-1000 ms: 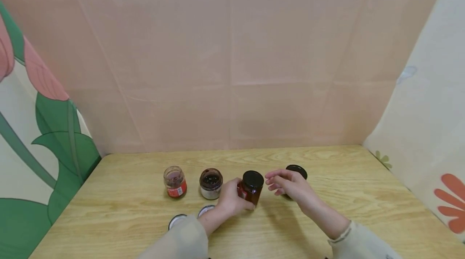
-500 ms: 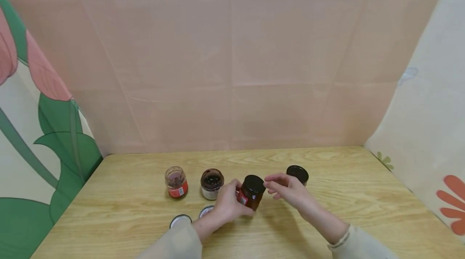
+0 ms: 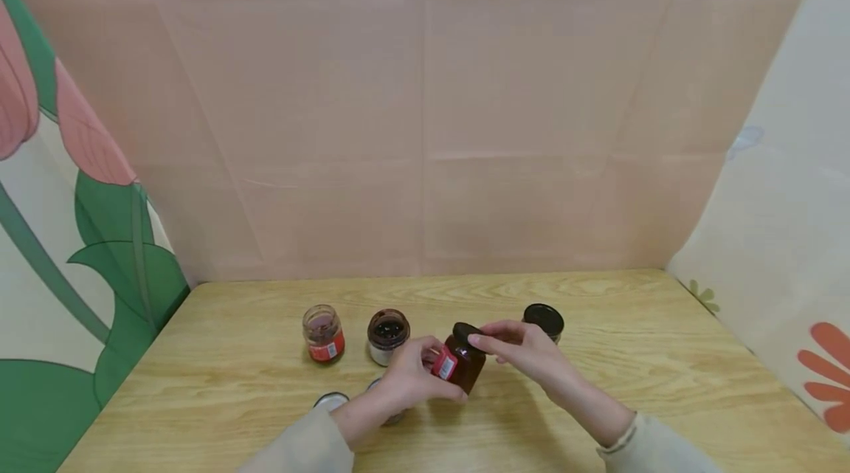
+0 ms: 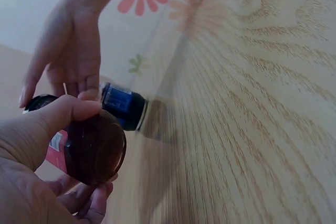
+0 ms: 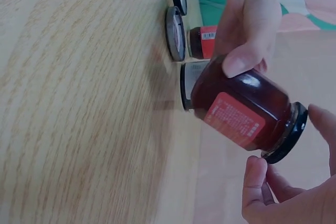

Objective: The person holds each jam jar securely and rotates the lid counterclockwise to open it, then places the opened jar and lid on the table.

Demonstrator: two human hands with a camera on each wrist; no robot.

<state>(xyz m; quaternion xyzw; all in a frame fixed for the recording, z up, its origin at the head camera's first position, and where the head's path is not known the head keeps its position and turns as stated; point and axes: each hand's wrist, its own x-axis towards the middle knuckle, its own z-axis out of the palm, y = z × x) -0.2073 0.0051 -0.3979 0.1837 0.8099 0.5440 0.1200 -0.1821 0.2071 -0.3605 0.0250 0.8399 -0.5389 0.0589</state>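
Observation:
A dark red-brown glass jar (image 3: 470, 368) with a red label is held tilted in my left hand (image 3: 408, 377), thumb and fingers round its body. Its black lid (image 5: 287, 139) sits on the mouth, leaning toward the right. My right hand (image 3: 531, 355) has thumb and fingertips on opposite sides of that lid, pinching its edge. Seen from the left wrist, the jar's round base (image 4: 107, 153) faces the camera and the left thumb lies across the glass.
Left of my hands stand an uncovered jar with a red label (image 3: 324, 344) and an uncovered pale-labelled jar (image 3: 387, 336). A dark-topped jar (image 3: 544, 318) with a blue label stands behind my right hand. Two loose lids (image 5: 175, 34) lie near my left forearm. A pink backdrop (image 3: 425, 126) borders the table.
My left hand has tipped the jar so its lid leans right and its label shows more. The right fingers have moved from beside the jar onto its lid.

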